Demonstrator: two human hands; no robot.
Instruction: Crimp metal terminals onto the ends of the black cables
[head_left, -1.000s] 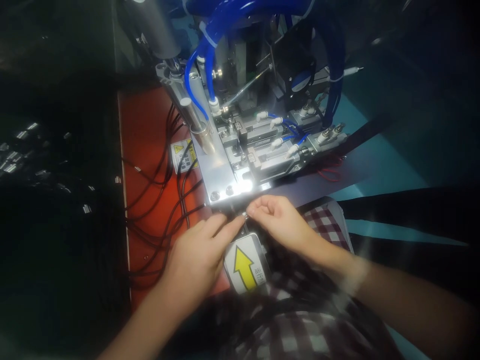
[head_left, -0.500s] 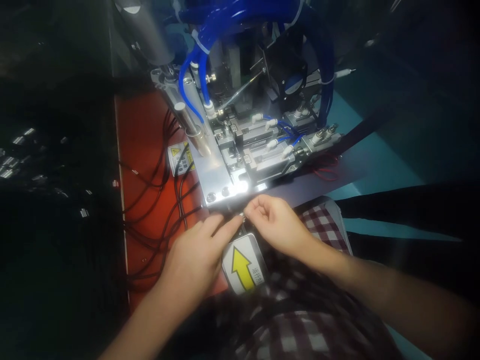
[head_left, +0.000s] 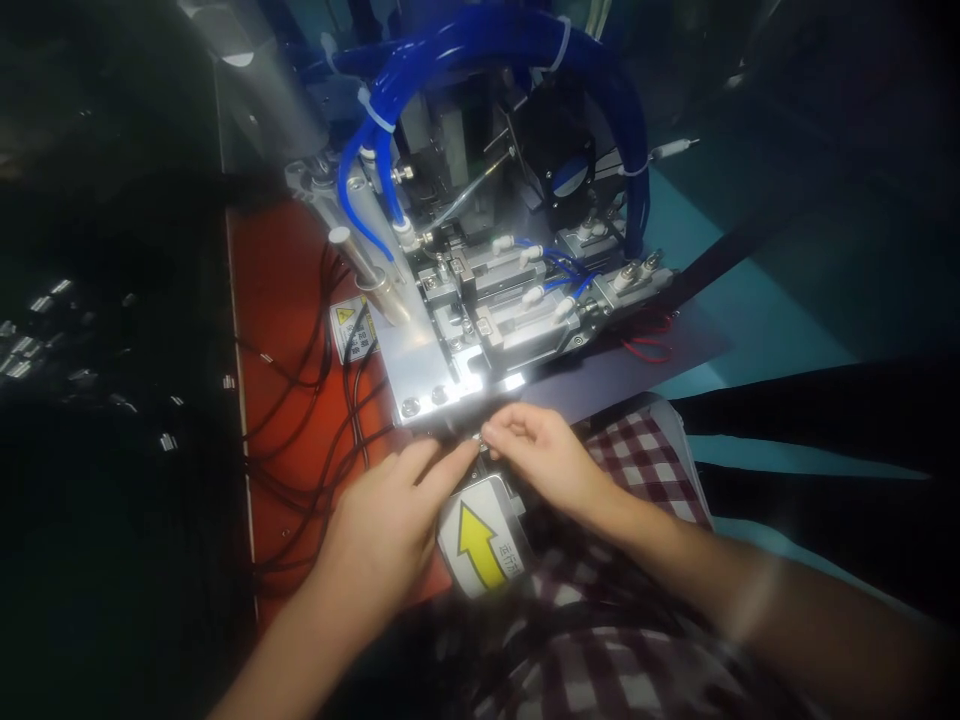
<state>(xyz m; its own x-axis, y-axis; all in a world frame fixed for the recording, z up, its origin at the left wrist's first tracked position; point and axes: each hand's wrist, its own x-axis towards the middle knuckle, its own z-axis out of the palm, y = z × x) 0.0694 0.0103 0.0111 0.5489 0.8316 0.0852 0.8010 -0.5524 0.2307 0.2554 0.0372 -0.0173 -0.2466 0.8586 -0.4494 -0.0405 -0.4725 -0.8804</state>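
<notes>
fingertips of the left hand (head_left: 390,520) and right hand (head_left: 544,455) pinched a tiny metal part (head_left: 477,438) beside the machine's plate (head_left: 420,365), so one slip could have dropped it among the black cables (head_left: 315,400).

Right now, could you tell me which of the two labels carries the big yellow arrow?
The arrow label, just beneath both hands; the small warning sticker sits farther away among black cables.

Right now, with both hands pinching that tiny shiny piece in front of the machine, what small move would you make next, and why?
Probably ease the small metal piece forward toward the machine's lit metal plate. The right hand pinches it, the left hand steadies it with a fingertip, and it sits just short of the plate's edge, above the yellow arrow label pointing that way.
</notes>
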